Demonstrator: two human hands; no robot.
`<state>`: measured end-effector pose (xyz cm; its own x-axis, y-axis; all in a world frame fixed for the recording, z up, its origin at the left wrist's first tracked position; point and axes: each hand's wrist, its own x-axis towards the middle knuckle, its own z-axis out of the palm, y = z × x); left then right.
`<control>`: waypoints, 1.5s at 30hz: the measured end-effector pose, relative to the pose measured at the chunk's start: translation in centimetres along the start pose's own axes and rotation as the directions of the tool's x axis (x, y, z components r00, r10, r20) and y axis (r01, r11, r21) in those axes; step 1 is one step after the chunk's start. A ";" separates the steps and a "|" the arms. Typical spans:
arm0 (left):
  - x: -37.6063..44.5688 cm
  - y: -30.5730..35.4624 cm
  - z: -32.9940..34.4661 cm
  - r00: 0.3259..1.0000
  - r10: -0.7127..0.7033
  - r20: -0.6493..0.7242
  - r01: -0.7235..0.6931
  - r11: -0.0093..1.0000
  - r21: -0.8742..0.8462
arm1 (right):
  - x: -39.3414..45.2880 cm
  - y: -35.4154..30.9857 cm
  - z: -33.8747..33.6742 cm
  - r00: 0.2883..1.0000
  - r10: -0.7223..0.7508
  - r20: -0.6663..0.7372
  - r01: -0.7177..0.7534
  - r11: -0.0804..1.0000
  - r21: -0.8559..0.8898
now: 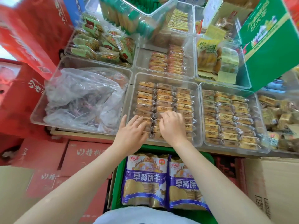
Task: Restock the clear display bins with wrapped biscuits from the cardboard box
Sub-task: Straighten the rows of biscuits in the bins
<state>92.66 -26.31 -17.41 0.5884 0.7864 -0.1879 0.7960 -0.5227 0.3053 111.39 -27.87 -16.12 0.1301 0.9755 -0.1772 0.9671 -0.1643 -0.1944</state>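
Both hands point(131, 133) point(172, 125) (fingers seemingly curled) atop binned biscuits point(163, 102)

I am finding open room above the middle clear bin point(163, 78), whose far strip is lying bare. A tilted bin point(145, 18) is overhanging the far side, a green carton point(267, 46) is jutting in at the right, and a crumpled plastic bag point(80, 97) is bulging at the left.

One head-worn wide-angle view looks steeply down and forward from close above. Both forearms enter from six o'clock, the clear bins point(165, 78) fill the centre toward twelve, and a green basket point(118, 175) sits nearest, at six.
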 end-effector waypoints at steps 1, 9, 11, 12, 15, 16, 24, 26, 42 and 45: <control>-0.8 0.3 0.4 0.999 -0.008 0.035 0.008 1.000 0.000 | -1.2 -0.3 0.3 0.995 0.001 0.101 -0.003 1.000 0.022; -3.6 2.2 1.7 0.994 -0.074 0.080 0.070 0.996 0.052 | -3.8 0.8 0.0 0.972 0.049 0.228 -0.064 0.996 0.057; -3.8 2.7 1.5 0.994 -0.076 0.073 0.072 0.996 0.055 | -5.1 1.4 0.0 0.947 0.076 0.313 -0.080 0.997 0.000; -3.7 3.0 1.4 0.994 -0.076 0.072 0.072 0.996 0.052 | -5.4 1.6 0.0 0.917 0.070 0.392 -0.068 0.998 -0.019; -3.4 4.1 1.3 0.996 -0.064 0.062 0.062 0.998 0.025 | -4.9 2.2 -0.5 0.908 0.022 0.418 -0.045 0.998 0.044; -3.2 4.4 1.3 0.996 -0.059 0.062 0.059 0.998 0.009 | -4.8 2.5 -0.7 0.936 0.027 0.350 -0.061 0.994 0.086; 1.2 5.8 2.0 0.992 0.005 0.122 -0.007 1.000 0.016 | -6.6 6.1 0.0 0.970 0.024 0.243 -0.043 0.996 0.073; 1.9 5.5 2.5 0.992 -0.017 0.128 0.011 0.999 0.047 | -6.5 6.2 0.4 0.973 0.007 0.233 -0.024 0.997 0.070; 2.0 5.7 3.4 0.997 -0.036 0.069 0.026 0.989 0.145 | -6.3 6.9 1.5 0.992 0.032 0.121 -0.048 0.989 0.137; 2.7 6.1 3.0 0.992 0.022 0.124 -0.035 0.994 0.108 | -5.7 7.0 1.1 0.980 -0.012 0.200 -0.002 0.998 0.071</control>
<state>99.52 -28.40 -18.85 0.6186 0.7282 -0.2951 0.7855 -0.5823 0.2094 117.17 -34.71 -17.55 0.0722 0.9286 -0.3641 0.9489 -0.1763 -0.2616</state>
